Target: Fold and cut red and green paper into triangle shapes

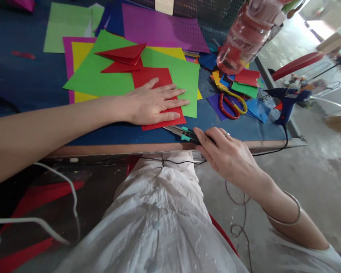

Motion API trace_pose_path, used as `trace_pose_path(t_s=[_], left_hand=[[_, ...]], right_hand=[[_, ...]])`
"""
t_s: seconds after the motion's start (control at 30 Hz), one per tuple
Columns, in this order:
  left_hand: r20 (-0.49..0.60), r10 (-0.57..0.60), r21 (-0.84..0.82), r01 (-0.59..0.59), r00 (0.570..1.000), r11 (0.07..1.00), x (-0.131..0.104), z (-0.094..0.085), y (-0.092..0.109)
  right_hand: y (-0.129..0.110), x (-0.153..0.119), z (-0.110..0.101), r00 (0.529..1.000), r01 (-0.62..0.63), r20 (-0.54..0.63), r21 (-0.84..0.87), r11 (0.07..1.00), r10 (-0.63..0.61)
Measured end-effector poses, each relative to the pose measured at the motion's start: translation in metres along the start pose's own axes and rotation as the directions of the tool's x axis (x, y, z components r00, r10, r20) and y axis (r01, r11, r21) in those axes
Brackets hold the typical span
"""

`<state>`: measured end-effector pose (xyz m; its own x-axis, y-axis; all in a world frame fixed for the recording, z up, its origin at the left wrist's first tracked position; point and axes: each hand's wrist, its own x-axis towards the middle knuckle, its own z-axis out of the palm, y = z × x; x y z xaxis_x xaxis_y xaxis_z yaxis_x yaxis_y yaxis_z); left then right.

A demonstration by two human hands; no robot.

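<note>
My left hand (156,101) lies flat with fingers spread on a sheet of red paper (161,76), pressing it against the table. Gripped in my right hand (229,155) is a utility knife (189,135) with a teal and black handle. Its blade is out, and the tip meets or lies just under the red sheet's near edge; I cannot tell which. Beneath the red sheet is a large green sheet (113,81), over yellow paper (82,57). A folded red paper piece (122,55) rests on the green sheet beyond my left hand.
To the right are scissors (230,104) with red and yellow handles, coloured paper scraps (246,89) and a blue glue gun (288,100) with a cord over the table edge. A pink bottle (241,41) stands behind them. Purple paper (161,28) lies at the back.
</note>
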<state>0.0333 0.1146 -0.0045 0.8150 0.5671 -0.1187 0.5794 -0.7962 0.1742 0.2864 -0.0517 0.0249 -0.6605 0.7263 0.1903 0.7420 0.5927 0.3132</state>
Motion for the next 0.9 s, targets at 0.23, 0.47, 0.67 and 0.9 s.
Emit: trace_pose_path(t_s=[0.23,0.47,0.67,0.9], left_hand=[[-0.003,-0.012,-0.016,0.012,1.000,1.000,-0.001,0.000,0.002],[0.004,-0.010,-0.019,0.010,1.000,1.000,-0.001,-0.001,0.003],[0.005,-0.014,-0.021,0.014,1.000,1.000,-0.001,-0.002,0.003],[-0.001,-0.018,-0.033,0.018,1.000,0.999,0.000,-0.001,0.003]], right_hand=[[-0.005,-0.006,-0.002,1.000,-0.001,-0.013,-0.010,1.000,0.000],[-0.007,0.006,0.002,1.000,-0.013,-0.002,-0.010,1.000,0.013],[-0.008,0.000,0.000,1.000,0.001,-0.015,-0.012,1.000,-0.001],[-0.009,0.008,0.001,0.997,0.043,-0.057,-0.037,0.998,-0.045]])
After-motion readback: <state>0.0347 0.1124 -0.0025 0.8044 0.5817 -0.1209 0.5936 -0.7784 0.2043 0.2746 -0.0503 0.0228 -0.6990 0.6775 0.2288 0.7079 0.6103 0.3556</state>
